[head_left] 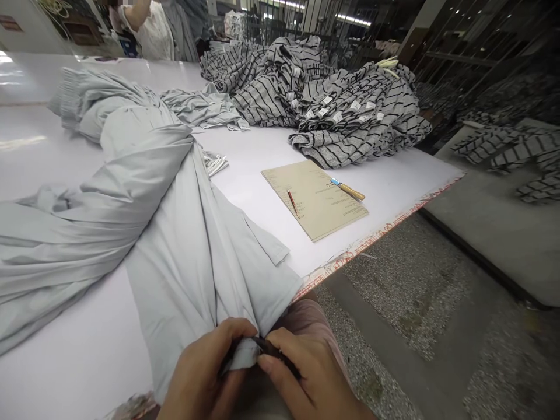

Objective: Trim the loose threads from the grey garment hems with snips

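Observation:
My left hand (207, 367) pinches the edge of a pale grey-blue garment (188, 245), with a small fold of the cloth showing between thumb and fingers. My right hand (306, 367) is closed around a small dark tool (273, 350) that looks like thread snips. Its tip touches or lies right by the pinched fold; the rest is hidden in the palm. From my hands the garment spreads up over the table edge, joining a long twisted heap of the same cloth (131, 169) on the left.
On the white table (245, 157) lies a tan printed board or pad (315, 204), with a red pen (292, 201) and a wooden-handled blade tool (350, 189) on it. Piles of grey striped garments (350, 116) stand behind. Another person (153, 32) is at the far side.

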Tool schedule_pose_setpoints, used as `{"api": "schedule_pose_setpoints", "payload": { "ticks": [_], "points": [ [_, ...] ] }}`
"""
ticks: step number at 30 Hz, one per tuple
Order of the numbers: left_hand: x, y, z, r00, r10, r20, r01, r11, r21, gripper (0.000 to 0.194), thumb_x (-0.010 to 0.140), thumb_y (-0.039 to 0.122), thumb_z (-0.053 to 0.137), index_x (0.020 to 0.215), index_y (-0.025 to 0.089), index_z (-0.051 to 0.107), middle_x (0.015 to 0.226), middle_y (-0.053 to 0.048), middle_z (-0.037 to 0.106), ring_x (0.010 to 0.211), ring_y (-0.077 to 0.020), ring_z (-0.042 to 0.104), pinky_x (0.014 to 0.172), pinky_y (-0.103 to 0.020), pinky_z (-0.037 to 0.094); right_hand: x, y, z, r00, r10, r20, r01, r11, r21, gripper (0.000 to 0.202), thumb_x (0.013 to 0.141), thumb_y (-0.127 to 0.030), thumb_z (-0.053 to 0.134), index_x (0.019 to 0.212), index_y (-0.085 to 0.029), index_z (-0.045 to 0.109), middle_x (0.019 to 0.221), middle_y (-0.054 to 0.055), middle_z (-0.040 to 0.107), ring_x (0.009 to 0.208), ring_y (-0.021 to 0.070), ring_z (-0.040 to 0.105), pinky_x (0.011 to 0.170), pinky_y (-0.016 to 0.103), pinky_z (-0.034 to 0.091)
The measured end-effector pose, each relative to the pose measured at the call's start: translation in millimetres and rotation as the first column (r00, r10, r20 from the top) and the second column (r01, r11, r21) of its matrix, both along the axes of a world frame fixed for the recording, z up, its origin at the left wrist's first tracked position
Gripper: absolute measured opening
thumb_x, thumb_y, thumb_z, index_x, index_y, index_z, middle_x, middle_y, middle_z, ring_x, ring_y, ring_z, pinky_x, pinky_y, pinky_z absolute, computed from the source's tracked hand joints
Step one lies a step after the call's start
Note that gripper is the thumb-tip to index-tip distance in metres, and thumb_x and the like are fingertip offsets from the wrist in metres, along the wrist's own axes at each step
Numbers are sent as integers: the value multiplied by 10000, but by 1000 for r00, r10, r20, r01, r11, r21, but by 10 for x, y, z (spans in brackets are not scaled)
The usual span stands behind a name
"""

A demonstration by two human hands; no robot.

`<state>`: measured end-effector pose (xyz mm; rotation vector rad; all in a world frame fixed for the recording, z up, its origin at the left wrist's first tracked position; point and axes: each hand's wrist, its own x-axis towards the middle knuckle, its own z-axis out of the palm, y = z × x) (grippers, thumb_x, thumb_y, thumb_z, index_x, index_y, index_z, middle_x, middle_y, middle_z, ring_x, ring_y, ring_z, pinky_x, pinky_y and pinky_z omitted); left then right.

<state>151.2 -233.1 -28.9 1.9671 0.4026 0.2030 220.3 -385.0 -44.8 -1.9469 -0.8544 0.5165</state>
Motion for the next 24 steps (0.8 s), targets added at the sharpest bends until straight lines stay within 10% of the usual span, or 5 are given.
{"api": "schedule_pose_setpoints", "payload": {
  "ticks": [9, 14, 19, 24],
  "points": [
    [29, 138, 83, 988, 69, -141, -88, 987, -134, 155, 646, 168, 524, 763, 267, 549, 655, 74, 482, 628, -131, 483, 590, -190, 393, 21, 190, -71, 993, -100, -61, 109, 979, 173, 58, 772, -203, 555, 757, -205, 499, 580, -62, 448, 501, 103, 430, 504, 212, 305],
    [75, 377, 174, 941, -144, -305, 35, 942, -335, 119, 791, 327, 576, 791, 221, 630, 752, 20, 595, 772, -174, 532, 695, -205, 405, 198, 184, -57, 944, -243, -225, 290, 933, 213, 145, 872, -273, 509, 747, -203, 486, 621, -53, 435, 553, 105, 423, 507, 189, 349],
    [111, 434, 202, 882, -232, -410, -58, 810, -584, 320, 748, 401, 656, 592, 164, 508, 589, 54, 370, 576, -111, 332, 523, -174, 311, 188, 64, -62, 977, -166, -133, 172, 985, 28, 113, 855, -264, 566, 779, -200, 511, 602, -61, 459, 539, 105, 451, 503, 199, 310],
    [92, 381, 90, 893, -218, -394, -60, 811, -582, 348, 762, 458, 629, 616, 161, 522, 611, 40, 387, 611, -130, 359, 552, -193, 331, 76, 27, -5, 999, -20, 30, 20, 1000, -1, 180, 872, -343, 562, 766, -198, 547, 611, -44, 516, 541, 122, 483, 535, 221, 306]
  ]
}}
